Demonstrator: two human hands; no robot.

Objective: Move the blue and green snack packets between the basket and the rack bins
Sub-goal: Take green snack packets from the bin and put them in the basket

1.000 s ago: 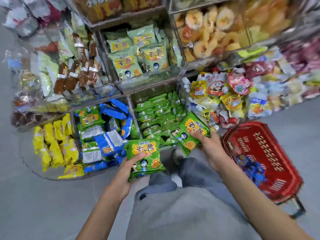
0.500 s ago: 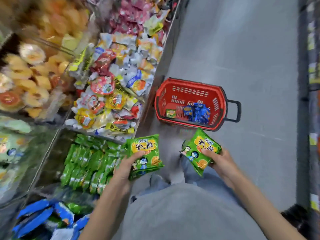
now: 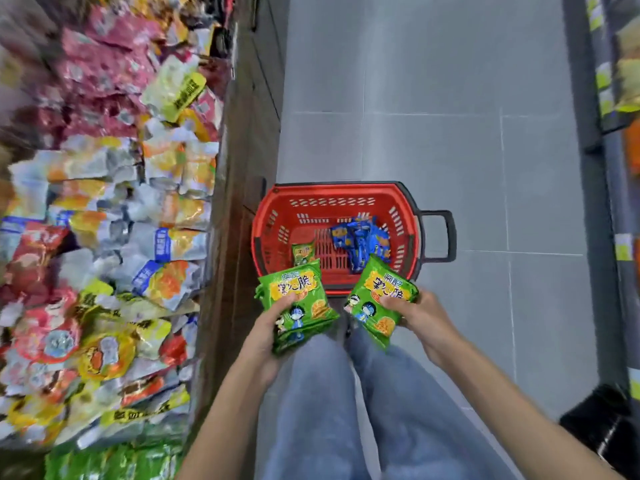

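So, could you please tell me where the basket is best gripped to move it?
Probably its black handle, jutting from the basket's right end: an open loop, clear of the rack. Curl fingers through it from above, on the right side.

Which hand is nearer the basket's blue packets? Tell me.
Right. The right hand, gripping a green packet, is just short of the blue packets, at the red basket's near right rim; the left hand is farther, at the near left rim.
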